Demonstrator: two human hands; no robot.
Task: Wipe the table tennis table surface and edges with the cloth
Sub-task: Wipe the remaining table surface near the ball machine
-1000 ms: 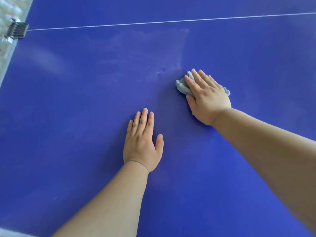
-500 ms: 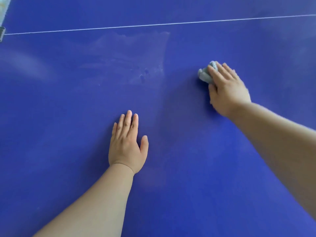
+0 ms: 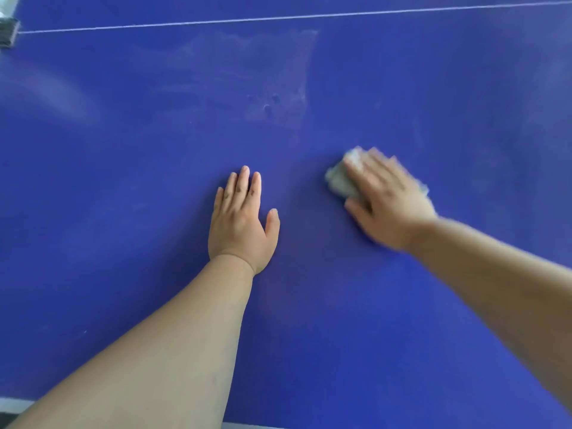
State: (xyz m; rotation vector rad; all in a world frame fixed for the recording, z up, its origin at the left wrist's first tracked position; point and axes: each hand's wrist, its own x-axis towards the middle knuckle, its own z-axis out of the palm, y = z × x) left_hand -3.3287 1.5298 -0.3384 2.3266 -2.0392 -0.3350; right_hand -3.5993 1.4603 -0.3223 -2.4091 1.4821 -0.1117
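The blue table tennis table (image 3: 123, 187) fills the view. My left hand (image 3: 241, 224) lies flat on it near the middle, fingers straight and together, holding nothing. To its right, my right hand (image 3: 387, 202) presses a small grey cloth (image 3: 339, 181) onto the surface with its fingers laid out over it. That hand and the cloth are blurred by motion. Bits of cloth show at the fingertips and at the hand's right side; the rest is hidden under the palm.
A pale dusty patch (image 3: 257, 85) with a few dark spots lies beyond the hands. A thin white line (image 3: 278, 18) crosses the far side. A dark net clamp (image 3: 7, 32) sits at the top left edge. The table's near white edge (image 3: 12, 407) shows bottom left.
My right hand has slid the cloth back toward me and to the left, closer to my left hand. The left hand has stayed planted on the table.
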